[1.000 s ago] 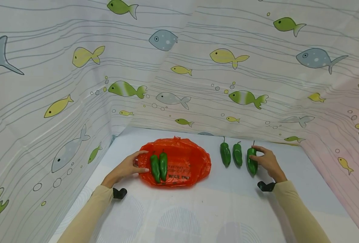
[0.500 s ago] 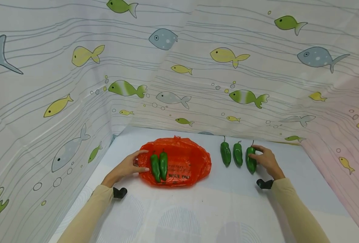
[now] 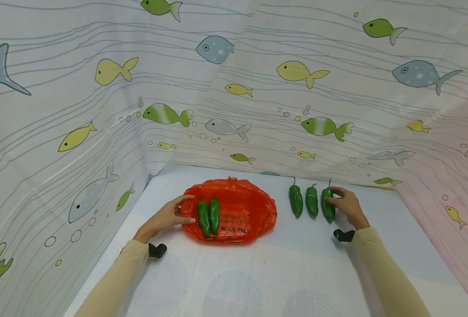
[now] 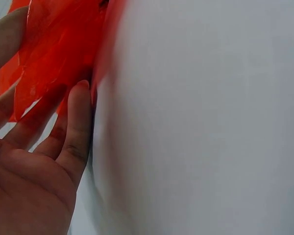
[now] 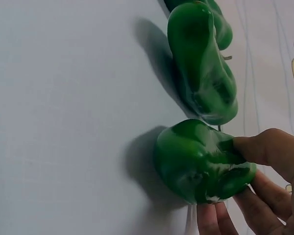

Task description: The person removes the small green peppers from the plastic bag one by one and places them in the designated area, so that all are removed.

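My right hand (image 3: 346,204) pinches a green chili pepper (image 3: 328,210) between thumb and fingers at the right end of a row. In the right wrist view, the thumb lies on one side of this glossy pepper (image 5: 196,159) and the fingers on the other. My left hand (image 3: 166,218) rests at the left edge of a red plastic bag (image 3: 254,220), fingers fairly straight. The left wrist view has some fingers (image 4: 78,122) behind the thin red film. Two green peppers, one (image 3: 204,219) beside the other (image 3: 214,215), lie on the bag's left part.
Two more green peppers, one (image 3: 295,200) left of the other (image 3: 312,200), lie just left of the held pepper. Behind the white table (image 3: 265,273) stands a fish-patterned sheet (image 3: 257,105), which also rises along both sides.
My right hand has moved slightly back and left with its pepper, bringing it closer in line with the two beside it. The left hand stays at the bag.
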`<state>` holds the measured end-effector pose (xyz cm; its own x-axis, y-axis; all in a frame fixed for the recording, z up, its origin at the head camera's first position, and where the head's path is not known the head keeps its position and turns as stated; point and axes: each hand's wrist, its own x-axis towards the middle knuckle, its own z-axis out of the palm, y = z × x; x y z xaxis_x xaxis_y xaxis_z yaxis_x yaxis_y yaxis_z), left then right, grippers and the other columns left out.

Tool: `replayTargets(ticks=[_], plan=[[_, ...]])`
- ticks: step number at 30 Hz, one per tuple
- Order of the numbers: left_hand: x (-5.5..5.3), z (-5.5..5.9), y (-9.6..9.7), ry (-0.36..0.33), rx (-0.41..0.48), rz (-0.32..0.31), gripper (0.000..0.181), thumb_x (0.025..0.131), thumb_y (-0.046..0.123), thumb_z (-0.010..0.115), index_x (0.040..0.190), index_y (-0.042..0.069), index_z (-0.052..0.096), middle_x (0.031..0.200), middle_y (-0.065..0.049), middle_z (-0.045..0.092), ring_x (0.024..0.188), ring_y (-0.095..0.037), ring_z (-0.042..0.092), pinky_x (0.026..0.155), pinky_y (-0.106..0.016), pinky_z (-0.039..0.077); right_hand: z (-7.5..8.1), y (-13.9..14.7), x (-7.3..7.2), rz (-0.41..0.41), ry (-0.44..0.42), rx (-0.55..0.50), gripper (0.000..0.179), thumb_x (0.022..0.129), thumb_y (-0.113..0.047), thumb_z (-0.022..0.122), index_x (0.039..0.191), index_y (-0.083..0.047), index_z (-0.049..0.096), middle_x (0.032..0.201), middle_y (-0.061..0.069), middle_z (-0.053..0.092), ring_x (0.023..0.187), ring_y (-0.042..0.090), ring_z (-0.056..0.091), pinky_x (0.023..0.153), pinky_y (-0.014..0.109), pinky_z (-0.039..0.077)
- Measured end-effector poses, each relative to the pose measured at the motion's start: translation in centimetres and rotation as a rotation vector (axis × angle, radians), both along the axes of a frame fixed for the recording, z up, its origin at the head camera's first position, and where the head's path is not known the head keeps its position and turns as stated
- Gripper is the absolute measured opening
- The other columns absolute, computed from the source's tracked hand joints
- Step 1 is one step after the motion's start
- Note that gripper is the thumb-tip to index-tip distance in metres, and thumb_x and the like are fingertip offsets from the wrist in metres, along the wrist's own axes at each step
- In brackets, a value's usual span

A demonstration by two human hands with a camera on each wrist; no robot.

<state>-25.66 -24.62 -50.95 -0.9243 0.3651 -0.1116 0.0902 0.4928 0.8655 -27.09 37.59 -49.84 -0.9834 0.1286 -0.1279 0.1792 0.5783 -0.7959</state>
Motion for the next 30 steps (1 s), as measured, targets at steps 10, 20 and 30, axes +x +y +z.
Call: replayTargets(ticks=[10,20,30], plan=[[-0.2,0.1,0.1,-0.003,0.018,-0.012,0.08,0.085,0.031,0.086,0.153,0.023,0.045,0.153,-0.013,0.045,0.126,-0.034,0.05,0.105,-0.052,0.044,-0.4,0.2,-0.3,-0.027,-0.019,-0.006,0.074,0.101,-0.036,0.067,0.159,-0.002,0.034,0.163,0.025,0.029,0.149,0.05,0.021,0.114,0.067,0.025],[-0.3,0.1,0.1,-0.002,0.014,-0.018,0.08,0.085,0.032,0.086,0.153,0.024,0.045,0.152,-0.013,0.045,0.123,-0.034,0.051,0.101,-0.048,0.047,0.0,0.3,-0.1,-0.028,0.006,0.012,0.076,0.099,-0.041,0.068,0.158,-0.004,0.037,0.16,0.027,0.034,0.145,0.051,0.03,0.11,0.068,0.031],[-0.1,0.2,0.0,0.005,0.018,-0.022,0.079,0.085,0.031,0.086,0.153,0.022,0.045,0.148,-0.013,0.048,0.119,-0.032,0.052,0.095,-0.043,0.049,1.6,-0.9,0.1,-0.049,0.131,0.07,0.066,0.099,-0.038,0.069,0.151,-0.002,0.047,0.151,0.029,0.044,0.139,0.048,0.039,0.108,0.067,0.034]])
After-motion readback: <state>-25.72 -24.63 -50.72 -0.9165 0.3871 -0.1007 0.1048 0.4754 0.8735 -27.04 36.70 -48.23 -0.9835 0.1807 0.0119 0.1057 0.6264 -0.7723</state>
